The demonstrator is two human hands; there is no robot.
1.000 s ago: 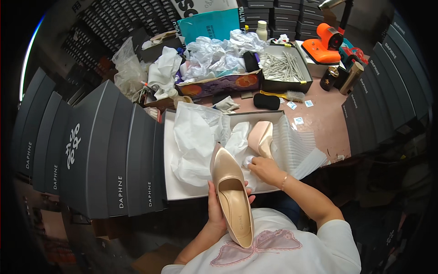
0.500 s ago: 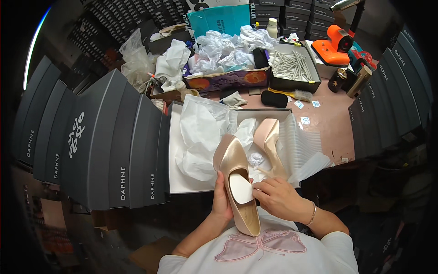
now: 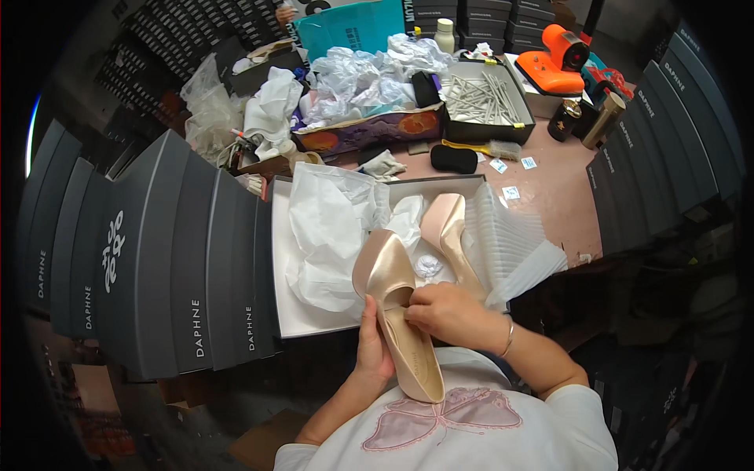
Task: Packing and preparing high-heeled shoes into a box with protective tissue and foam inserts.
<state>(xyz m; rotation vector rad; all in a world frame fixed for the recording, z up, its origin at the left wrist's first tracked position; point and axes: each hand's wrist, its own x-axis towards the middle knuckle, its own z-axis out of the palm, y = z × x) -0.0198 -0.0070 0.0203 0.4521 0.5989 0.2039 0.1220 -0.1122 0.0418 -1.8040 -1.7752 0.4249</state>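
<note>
A champagne satin platform pump (image 3: 385, 263) is tilted over the near edge of a shoe box, its toe pointing away and its heel end toward my shirt. My left hand (image 3: 372, 345) is closed round its left side. Bent into the shoe's opening are the pinched fingers of my right hand (image 3: 449, 315); what they hold, if anything, is hidden. In the open box (image 3: 284, 314) lies the matching pump (image 3: 444, 224) on its side, by white tissue paper (image 3: 322, 243) and a crumpled paper ball (image 3: 428, 265). White foam wrap (image 3: 514, 235) spreads over the box's right side.
Stacked dark shoe boxes (image 3: 157, 259) stand close at left, more (image 3: 660, 141) at right. Behind the open box are a carton of crumpled paper (image 3: 361, 125), a box of pale sticks (image 3: 487, 98), a yellow-handled brush (image 3: 479, 147), a black pad (image 3: 453, 159) and an orange device (image 3: 550, 71).
The white pad seen in the shoe's opening is now out of sight. My right hand has moved deeper into the opening. The whole view has shifted slightly.
</note>
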